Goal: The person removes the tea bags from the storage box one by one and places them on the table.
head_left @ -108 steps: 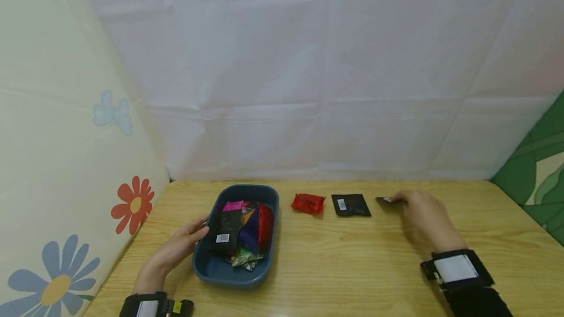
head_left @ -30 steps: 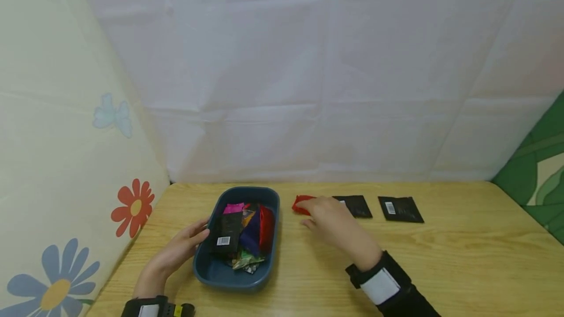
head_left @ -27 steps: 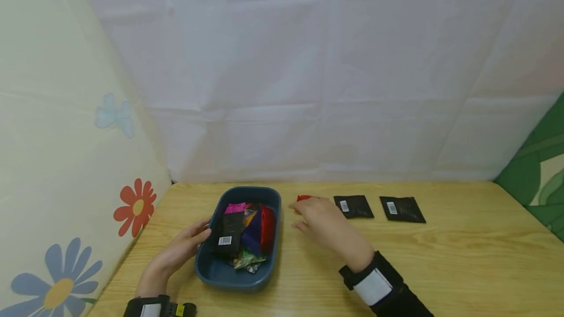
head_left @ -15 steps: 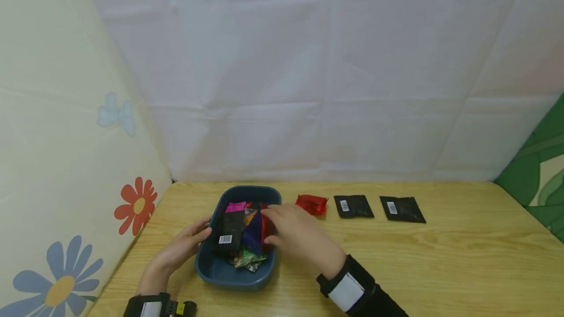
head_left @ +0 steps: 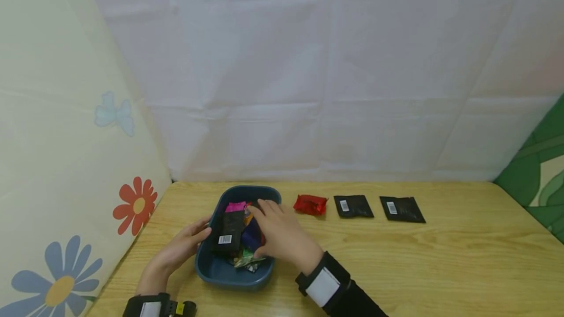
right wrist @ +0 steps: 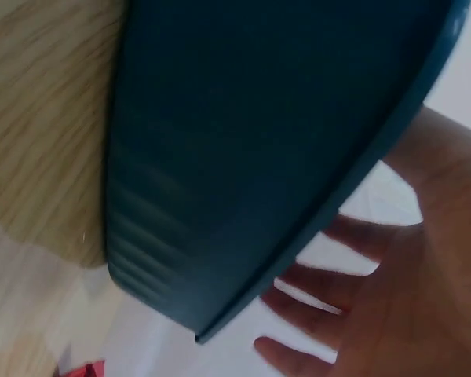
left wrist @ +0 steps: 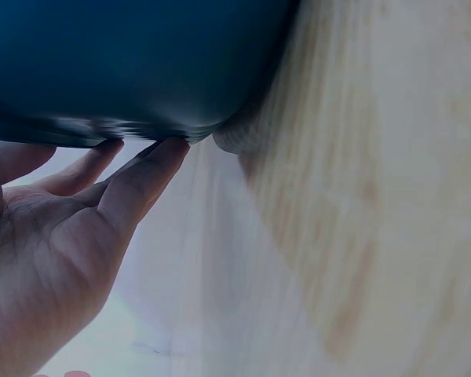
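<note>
A dark blue plastic bin (head_left: 222,277) stands on the table, holding small wrapped packets. Inside are a black sachet (head_left: 229,226) with a barcode label, a pink packet (head_left: 235,206), a purple packet (head_left: 251,236) and green crinkled wrappers (head_left: 246,258). My left hand (head_left: 178,248) touches the bin's left side; in the left wrist view its extended fingers (left wrist: 145,184) meet the outer wall. Over the right rim reaches my right hand (head_left: 284,234), fingers spread above the packets and covering the red one there. The right wrist view shows nothing held between its fingers (right wrist: 310,314).
To the bin's right, a red packet (head_left: 311,205), a black sachet (head_left: 354,206) and another black sachet (head_left: 402,209) lie in a row on the wooden table (head_left: 396,263). A white sheet (head_left: 326,87) hangs behind, with a flower-printed panel (head_left: 57,160) on the left.
My right hand let go of a black sachet at the row's right end, moved left to the red packet, left it on the table, and is now over the bin. The left hand stays put.
</note>
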Demonstrator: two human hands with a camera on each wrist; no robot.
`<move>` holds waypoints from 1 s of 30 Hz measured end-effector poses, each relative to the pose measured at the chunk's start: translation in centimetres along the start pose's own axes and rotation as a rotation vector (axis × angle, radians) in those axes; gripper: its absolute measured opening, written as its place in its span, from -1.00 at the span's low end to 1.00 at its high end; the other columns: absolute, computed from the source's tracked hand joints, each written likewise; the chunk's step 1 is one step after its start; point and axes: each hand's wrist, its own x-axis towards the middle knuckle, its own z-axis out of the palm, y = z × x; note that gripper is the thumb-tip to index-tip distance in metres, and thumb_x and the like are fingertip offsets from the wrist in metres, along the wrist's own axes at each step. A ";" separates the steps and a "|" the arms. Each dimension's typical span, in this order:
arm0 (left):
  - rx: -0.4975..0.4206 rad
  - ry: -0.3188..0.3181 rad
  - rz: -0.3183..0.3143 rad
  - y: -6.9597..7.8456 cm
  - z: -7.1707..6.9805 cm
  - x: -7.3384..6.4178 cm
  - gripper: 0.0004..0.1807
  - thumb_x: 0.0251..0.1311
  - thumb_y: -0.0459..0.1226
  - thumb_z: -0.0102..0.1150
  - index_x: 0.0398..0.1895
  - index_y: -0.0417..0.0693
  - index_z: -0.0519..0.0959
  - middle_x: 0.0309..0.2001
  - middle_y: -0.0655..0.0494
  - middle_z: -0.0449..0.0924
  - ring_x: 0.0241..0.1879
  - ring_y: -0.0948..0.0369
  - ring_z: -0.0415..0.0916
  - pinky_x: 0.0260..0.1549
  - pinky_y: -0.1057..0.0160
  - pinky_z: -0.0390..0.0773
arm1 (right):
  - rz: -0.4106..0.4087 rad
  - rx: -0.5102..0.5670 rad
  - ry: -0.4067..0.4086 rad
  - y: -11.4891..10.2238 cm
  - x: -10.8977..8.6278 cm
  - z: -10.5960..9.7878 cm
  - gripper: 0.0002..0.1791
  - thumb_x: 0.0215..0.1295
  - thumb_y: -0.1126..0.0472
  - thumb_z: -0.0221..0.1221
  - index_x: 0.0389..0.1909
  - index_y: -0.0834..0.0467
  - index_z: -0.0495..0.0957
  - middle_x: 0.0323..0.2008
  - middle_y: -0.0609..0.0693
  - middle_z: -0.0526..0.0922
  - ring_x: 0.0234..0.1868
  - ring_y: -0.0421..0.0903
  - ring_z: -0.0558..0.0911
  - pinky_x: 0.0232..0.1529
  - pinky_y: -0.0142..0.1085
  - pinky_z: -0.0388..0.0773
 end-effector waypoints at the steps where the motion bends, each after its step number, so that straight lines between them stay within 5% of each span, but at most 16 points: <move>1: -0.001 -0.004 0.001 0.0 0.0 0.0 -0.34 0.42 -0.13 -0.20 0.45 -0.30 -0.05 0.45 -0.41 -0.03 0.36 -0.19 0.05 0.28 -0.34 0.15 | 0.010 0.001 -0.001 0.0 0.1 0.1 0.12 -0.27 -0.27 0.39 0.37 0.06 0.20 0.40 0.19 0.26 0.37 0.11 0.23 0.32 0.10 0.30; 10: 0.002 -0.020 0.012 -0.1 -0.1 0.0 -0.31 0.41 -0.11 -0.19 0.45 -0.27 -0.06 0.45 -0.40 -0.05 0.37 -0.17 0.03 0.29 -0.32 0.17 | 0.078 0.085 -0.059 0.4 0.4 1.1 0.16 -0.31 -0.22 0.42 0.40 0.05 0.16 0.48 0.24 0.06 0.41 0.17 0.11 0.37 0.20 0.14; 18: 0.002 -0.031 0.016 -0.2 -0.2 0.0 -0.30 0.41 -0.10 -0.19 0.46 -0.29 -0.09 0.46 -0.42 -0.10 0.38 -0.20 -0.02 0.29 -0.34 0.15 | 0.088 0.112 -0.050 0.8 0.7 1.4 0.08 -0.27 -0.18 0.43 0.36 0.07 0.23 0.42 0.24 0.21 0.38 0.16 0.19 0.38 0.21 0.11; 30: -0.004 -0.023 0.012 -0.2 -0.1 0.0 -0.29 0.40 -0.08 -0.18 0.46 -0.29 -0.08 0.46 -0.41 -0.10 0.38 -0.20 -0.02 0.29 -0.34 0.13 | 0.071 0.235 -0.109 1.2 1.1 2.0 0.14 -0.25 -0.13 0.44 0.42 0.01 0.10 0.46 0.23 0.11 0.42 0.17 0.11 0.36 0.26 0.11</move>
